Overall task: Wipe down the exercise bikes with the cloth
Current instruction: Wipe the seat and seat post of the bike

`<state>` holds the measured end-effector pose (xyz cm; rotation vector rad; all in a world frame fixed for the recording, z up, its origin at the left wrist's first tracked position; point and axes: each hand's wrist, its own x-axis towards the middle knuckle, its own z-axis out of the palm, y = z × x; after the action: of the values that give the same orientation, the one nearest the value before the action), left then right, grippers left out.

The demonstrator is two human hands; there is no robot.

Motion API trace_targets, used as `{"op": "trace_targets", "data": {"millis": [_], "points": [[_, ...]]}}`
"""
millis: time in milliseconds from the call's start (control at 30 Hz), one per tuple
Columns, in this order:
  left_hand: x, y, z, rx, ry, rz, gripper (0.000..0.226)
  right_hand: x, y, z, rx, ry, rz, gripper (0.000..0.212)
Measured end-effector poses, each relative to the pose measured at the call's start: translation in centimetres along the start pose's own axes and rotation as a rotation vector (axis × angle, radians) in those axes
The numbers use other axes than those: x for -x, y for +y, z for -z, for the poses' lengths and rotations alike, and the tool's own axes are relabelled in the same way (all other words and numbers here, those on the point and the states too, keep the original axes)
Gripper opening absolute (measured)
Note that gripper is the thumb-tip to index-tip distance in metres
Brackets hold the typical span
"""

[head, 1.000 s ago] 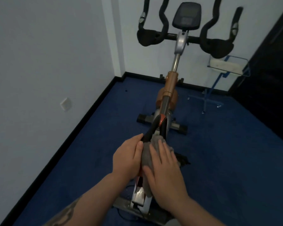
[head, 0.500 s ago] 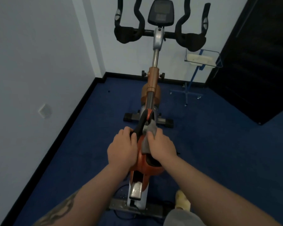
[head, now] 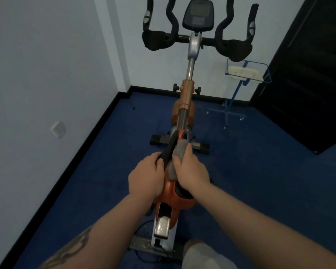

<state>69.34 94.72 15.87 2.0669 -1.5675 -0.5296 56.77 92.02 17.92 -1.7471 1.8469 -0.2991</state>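
Note:
An orange and black exercise bike (head: 175, 197) stands below me, its black handlebars (head: 197, 38) and console (head: 198, 14) up ahead. My right hand (head: 190, 169) grips a grey cloth (head: 179, 150) and presses it against the right side of the bike's sloping frame. My left hand (head: 145, 177) curls round the left side of the same black frame bar (head: 169, 150), level with the right hand. The silver seat post socket (head: 161, 227) shows just behind my wrists.
A white wall with a socket plate (head: 58, 129) runs along the left. A blue wire stand (head: 239, 90) holding a white tray sits by the back wall. A dark door (head: 308, 74) fills the right. Blue carpet (head: 260, 181) covers the floor.
Both hands have slid forward up the sloping frame with the cloth, uncovering the orange body behind them. My view has pulled back and shifted right.

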Motion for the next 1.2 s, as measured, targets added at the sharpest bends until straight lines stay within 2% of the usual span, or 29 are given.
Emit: {"op": "trace_targets", "data": {"millis": [67,133,200,300,333,433,533,600,667,733,900,1100,1200], "points": [[-0.1,-0.1,-0.2,-0.003,0.014,-0.003,0.033,3.8,1.2,-1.1,0.113,0.067,0.139,0.072],[-0.1,0.0,-0.4,-0.008,0.025,0.003,0.033,6.0,2.2,-1.5,0.109,0.069,0.216,0.077],[-0.1,0.1,-0.4,-0.015,0.033,0.013,0.032,4.5,2.1,-1.0,0.035,0.049,0.173,0.071],[0.0,0.1,-0.4,-0.012,0.049,0.017,0.029,0.6,1.1,0.5,-0.156,-0.04,-0.009,0.056],[0.0,0.1,-0.4,-0.013,0.053,0.018,0.029,0.3,1.0,0.6,-0.196,-0.023,-0.03,0.054],[-0.1,0.4,-0.4,-0.03,0.058,0.014,0.032,4.7,2.2,-1.5,-0.189,0.166,0.093,0.062],[0.2,0.7,-0.3,-0.05,0.059,0.013,0.033,8.8,3.1,-2.9,-0.233,0.223,0.151,0.071],[0.2,0.7,-0.2,-0.038,0.056,0.012,0.032,6.3,2.9,-2.0,-0.309,0.164,0.078,0.063],[0.3,0.5,-0.3,-0.026,0.067,0.011,0.031,2.7,2.3,-0.1,-0.4,0.036,-0.082,0.048],[0.4,0.6,-0.3,-0.016,0.082,0.011,0.03,1.7,2.0,0.4,-0.446,-0.008,-0.174,0.045],[0.3,0.4,-0.3,-0.006,0.1,0.03,0.03,8.9,2.7,-2.6,-0.267,0.203,0.139,0.066],[0.3,0.4,-0.3,-0.001,0.098,0.025,0.028,3.1,0.4,0.2,-0.055,0.046,0.051,0.063],[0.3,0.3,-0.4,0.011,0.093,0.018,0.028,5.8,1.0,-1.2,0.1,0.049,0.173,0.067]]}}
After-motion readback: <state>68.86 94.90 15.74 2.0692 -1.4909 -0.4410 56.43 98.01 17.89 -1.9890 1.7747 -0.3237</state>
